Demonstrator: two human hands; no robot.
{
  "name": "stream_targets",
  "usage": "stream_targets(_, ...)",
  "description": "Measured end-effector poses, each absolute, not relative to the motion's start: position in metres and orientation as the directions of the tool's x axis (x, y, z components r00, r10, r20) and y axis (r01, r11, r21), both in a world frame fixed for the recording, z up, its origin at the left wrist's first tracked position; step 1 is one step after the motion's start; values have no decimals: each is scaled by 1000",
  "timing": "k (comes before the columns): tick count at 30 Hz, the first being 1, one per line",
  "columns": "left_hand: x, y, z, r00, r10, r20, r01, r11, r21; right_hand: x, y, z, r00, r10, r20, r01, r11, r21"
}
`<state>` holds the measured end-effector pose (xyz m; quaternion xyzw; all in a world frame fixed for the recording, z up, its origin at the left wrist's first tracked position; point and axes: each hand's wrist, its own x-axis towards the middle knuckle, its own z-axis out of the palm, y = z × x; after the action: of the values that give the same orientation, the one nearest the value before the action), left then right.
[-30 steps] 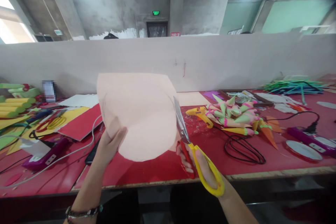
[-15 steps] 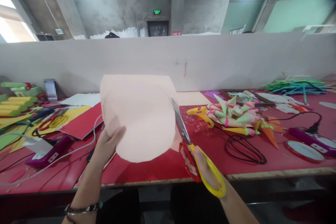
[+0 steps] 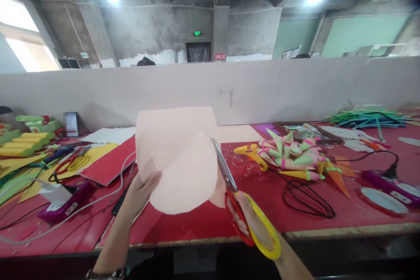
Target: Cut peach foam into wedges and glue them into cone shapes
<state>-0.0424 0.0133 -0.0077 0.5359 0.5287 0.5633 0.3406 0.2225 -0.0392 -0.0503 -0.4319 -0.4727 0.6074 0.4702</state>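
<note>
A large cream paper sheet [image 3: 180, 162] with a rounded lower edge is held up over the red table. My left hand [image 3: 144, 192] pinches it at the lower left, thumb in front and the other fingers hidden behind. My right hand [image 3: 244, 216] is closed around scissors [image 3: 259, 227] with one yellow and one red handle. Their blades point up and left, at the sheet's right edge, and look nearly closed. A cut strip of the same paper [image 3: 218, 194] hangs below the blades on the right.
A yellow glue gun [image 3: 251, 153] lies right of the sheet beside a pile of green and pink paper cones [image 3: 292, 153]. Purple power strips [image 3: 65, 205] sit at both sides, with cables across the table. A grey partition [image 3: 278, 92] stands behind.
The view has tilted up, so everything sits lower in the picture. The sheet's top stands flatter, and the scissor blades have drawn closer together at its right edge.
</note>
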Motion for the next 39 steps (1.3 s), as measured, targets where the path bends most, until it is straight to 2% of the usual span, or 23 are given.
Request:
stream_targets(7,-52,14,-12,-157,948,277,196,-245,950,223,-42,-42,-255,962,-93,-186,-144,-972)
stream_targets(13,-57,13,-11,-140,956,259,255,-218,942,227,-46,-34,-362,932,7,-267,-97,-959)
stream_targets(22,-55,6,-3,-99,971,217,288,-181,940,227,-41,-50,-322,944,69,-256,-17,-967)
stream_targets(30,-56,6,-1,-157,973,167,160,-142,977,231,-45,-46,-242,970,9,-91,-14,-996)
stream_targets(39,-60,8,-3,-247,966,75,55,-64,996,229,-43,-53,-236,971,-38,-79,-58,-995)
